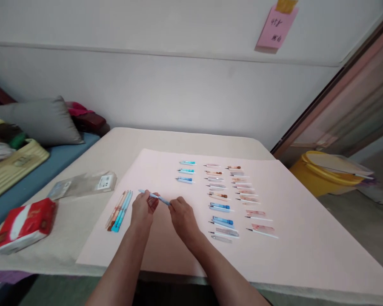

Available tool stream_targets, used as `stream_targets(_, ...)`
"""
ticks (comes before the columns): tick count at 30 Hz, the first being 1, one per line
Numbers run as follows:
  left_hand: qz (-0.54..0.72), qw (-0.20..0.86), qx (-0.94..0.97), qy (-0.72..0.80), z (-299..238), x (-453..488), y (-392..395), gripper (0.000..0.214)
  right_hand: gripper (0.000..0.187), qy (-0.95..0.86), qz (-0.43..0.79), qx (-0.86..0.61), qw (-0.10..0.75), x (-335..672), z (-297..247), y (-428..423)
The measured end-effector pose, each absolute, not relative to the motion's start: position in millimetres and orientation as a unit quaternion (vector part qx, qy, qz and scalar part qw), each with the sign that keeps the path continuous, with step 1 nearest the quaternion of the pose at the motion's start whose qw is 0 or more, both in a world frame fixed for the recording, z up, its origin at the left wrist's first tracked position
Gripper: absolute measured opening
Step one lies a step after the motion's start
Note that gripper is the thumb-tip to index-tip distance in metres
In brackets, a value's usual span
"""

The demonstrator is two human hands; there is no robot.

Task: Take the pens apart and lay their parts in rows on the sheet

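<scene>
A slim light-blue pen (155, 196) is held slantwise between my two hands, above the pale pink sheet (166, 250). My left hand (143, 205) pinches it near its upper left part, fingers closed. At its lower right end, my right hand (182, 213) grips with thumb and fingers together. Left of my hands lie several whole pens (120, 211), brown and blue, side by side. To the right, disassembled pens are laid out in columns, among them blue barrels (222, 222), with refills and caps beside them.
A red tissue pack (24, 225) and a clear plastic packet (83, 185) lie at the table's left. Beyond is a blue bench with a grey cushion (44, 121). A yellow bucket (325, 176) stands at right. The wall (178, 93) borders the far edge.
</scene>
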State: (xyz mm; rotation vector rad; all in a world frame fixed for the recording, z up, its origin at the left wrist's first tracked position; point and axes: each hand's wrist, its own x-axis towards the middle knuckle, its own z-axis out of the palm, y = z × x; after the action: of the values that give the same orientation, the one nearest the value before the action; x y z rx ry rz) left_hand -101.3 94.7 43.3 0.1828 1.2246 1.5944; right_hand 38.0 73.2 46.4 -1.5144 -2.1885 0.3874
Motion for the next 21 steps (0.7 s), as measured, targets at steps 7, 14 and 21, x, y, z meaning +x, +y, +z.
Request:
stream_targets(7, 0.673, 0.531, 0.098, 0.506, 41, -98, 92, 0.006, 0.017, -0.801, 0.146, -0.539, 0.217, 39, 51, 74)
stream_targets(14, 0.661, 0.542, 0.126, 0.504, 46, -91, 89, 0.009, 0.017, -0.779, 0.161, -0.561, 0.230, 40, 57, 75)
stream_targets(21, 0.663, 0.540, 0.168, 0.491, 45, -90, 89, 0.011, 0.019, -0.697, 0.345, -0.548, 0.308, 46, 54, 82)
